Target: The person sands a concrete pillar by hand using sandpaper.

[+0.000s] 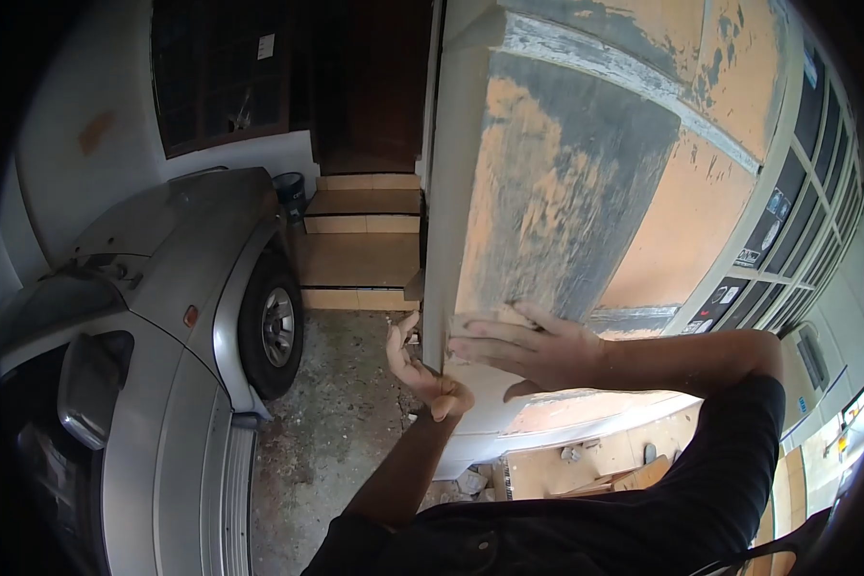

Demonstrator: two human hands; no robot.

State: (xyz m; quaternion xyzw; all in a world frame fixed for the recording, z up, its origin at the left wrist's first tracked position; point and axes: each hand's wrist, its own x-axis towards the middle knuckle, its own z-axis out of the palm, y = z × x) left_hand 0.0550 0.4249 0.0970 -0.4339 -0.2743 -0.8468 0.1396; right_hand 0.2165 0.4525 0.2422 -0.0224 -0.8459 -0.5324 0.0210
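Observation:
A wall (571, 163) with worn orange and grey patches stands in front of me, with a pale narrow side face (451, 192) at its left corner. My right hand (533, 346) is over the lower part of the patchy face, fingers stretched out and pointing left; whether it presses on the surface is hard to tell. Beside the corner edge is my left hand (420, 372), its fingers raised, slightly bent and apart. No object shows in either hand. A rough whitish strip (624, 72) crosses the upper wall.
On the left a silver car (154, 365) is parked beside a stained concrete floor (326, 413). Tiled steps (360, 259) lead to a dark door, with a dark bucket (289, 192) beside them. Rubble (470, 480) and wooden boards (634, 478) lie low near the wall.

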